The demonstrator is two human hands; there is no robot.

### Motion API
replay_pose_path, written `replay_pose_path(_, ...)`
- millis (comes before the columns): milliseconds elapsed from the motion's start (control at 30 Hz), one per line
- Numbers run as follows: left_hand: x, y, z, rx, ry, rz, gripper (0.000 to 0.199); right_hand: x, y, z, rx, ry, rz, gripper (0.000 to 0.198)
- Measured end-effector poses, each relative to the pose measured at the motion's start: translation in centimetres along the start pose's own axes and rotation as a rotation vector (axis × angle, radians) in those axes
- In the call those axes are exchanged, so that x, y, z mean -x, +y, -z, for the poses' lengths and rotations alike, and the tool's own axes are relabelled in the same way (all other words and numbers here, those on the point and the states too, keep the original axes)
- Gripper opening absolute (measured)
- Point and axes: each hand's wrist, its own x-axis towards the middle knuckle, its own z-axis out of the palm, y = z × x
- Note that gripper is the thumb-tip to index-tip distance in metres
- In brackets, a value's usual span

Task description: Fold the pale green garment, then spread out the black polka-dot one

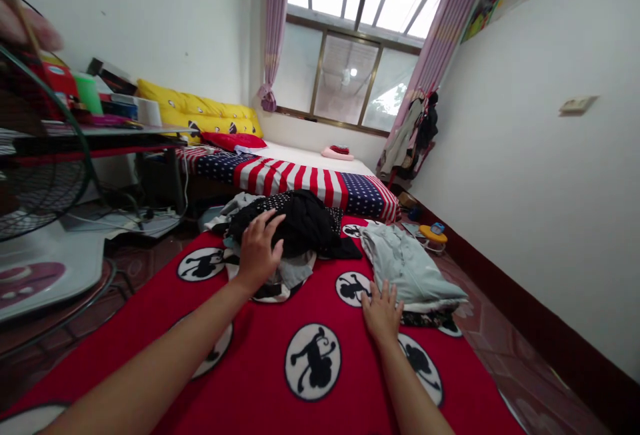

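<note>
My left hand (260, 252) reaches over the near side of a heap of clothes, its fingers spread. A crumpled black garment (307, 222) lies on top of that heap, with grey and dotted cloth under it. Whether my left fingers touch the black garment I cannot tell. My right hand (384, 312) is open, with its fingers at the near left edge of a folded stack; a pale grey-green garment (407, 265) tops this stack. Under both piles spreads a red blanket (265, 368) with black figures in white circles.
Behind the piles stands a bed with a stars-and-stripes cover (295, 180). A cluttered desk (150, 132) and a fan (45, 175) are at the left. On the right floor is a small yellow stool (434, 235). Clothes hang (413, 132) by the window.
</note>
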Motion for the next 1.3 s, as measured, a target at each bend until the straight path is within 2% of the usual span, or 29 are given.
replay_pose_path(33, -1.8, -0.6, 0.0, -0.043, -0.017, -0.006, 0.058, 0.0, 0.0, -0.1, 0.000, 0.002, 0.000, 0.051)
replay_pose_path(100, -4.6, -1.6, -0.5, -0.104, -0.134, -0.030, 0.074, -0.1, 0.0, -0.1, -0.001, -0.001, -0.002, 0.051)
replay_pose_path(167, -5.9, -2.3, -1.3, -0.134, -0.290, -0.062, 0.086, -0.1, 0.0, -0.2, -0.006, 0.003, -0.002, 0.051)
replay_pose_path(233, -6.0, -2.7, -2.4, -0.153, -0.391, -0.070, 0.089, -0.1, 0.1, -0.3, -0.011, 0.014, -0.002, 0.051)
replay_pose_path(367, -4.9, -2.8, -4.3, -0.202, -0.395, -0.013, 0.069, -0.1, 0.1, -0.6, -0.010, 0.033, 0.006, 0.050)
replay_pose_path(467, -4.6, -2.5, -4.9, -0.210, -0.379, 0.023, 0.049, -0.2, 0.2, -0.8, -0.007, 0.026, 0.005, 0.051)
replay_pose_path(533, -4.7, -1.9, -4.5, -0.195, -0.373, 0.024, 0.036, -0.3, 0.3, -0.9, -0.009, 0.027, 0.002, 0.051)
replay_pose_path(633, -4.4, -0.1, -2.8, -0.158, -0.362, -0.014, 0.024, -0.3, 0.3, -0.8, -0.019, 0.026, 0.005, 0.051)
replay_pose_path(733, -2.6, 2.5, -0.2, -0.117, -0.361, -0.087, 0.031, -0.3, 0.3, -0.7, -0.031, 0.026, 0.016, 0.050)
replay_pose_path(833, 1.5, 4.7, 1.6, -0.065, -0.432, -0.181, 0.037, -0.2, 0.4, -0.6, -0.049, 0.051, 0.024, 0.049)
replay_pose_path(933, 7.1, 5.6, 1.7, 0.017, -0.648, -0.244, 0.034, -0.2, 0.5, -0.7, -0.078, 0.057, 0.025, 0.048)
replay_pose_path(1000, 10.7, 5.6, 1.2, 0.067, -0.767, -0.190, 0.029, -0.3, 0.7, -0.8, -0.109, 0.053, 0.025, 0.048)
replay_pose_path(1067, 13.2, 5.6, 0.9, 0.123, -0.763, -0.091, 0.027, -0.4, 1.0, -1.1, -0.162, 0.060, 0.030, 0.047)
replay_pose_path(1133, 14.6, 5.8, 0.9, 0.183, -0.717, -0.031, 0.029, -0.5, 1.3, -1.5, -0.250, 0.083, 0.033, 0.045)
replay_pose_path(1233, 14.9, 6.2, 1.7, 0.280, -0.659, -0.027, 0.026, -0.8, 1.8, -2.2, -0.495, 0.191, 0.033, 0.042)
replay_pose_path(1300, 14.5, 6.1, 2.3, 0.325, -0.535, -0.024, 0.025, -1.1, 2.2, -2.5, -0.636, 0.266, 0.038, 0.043)
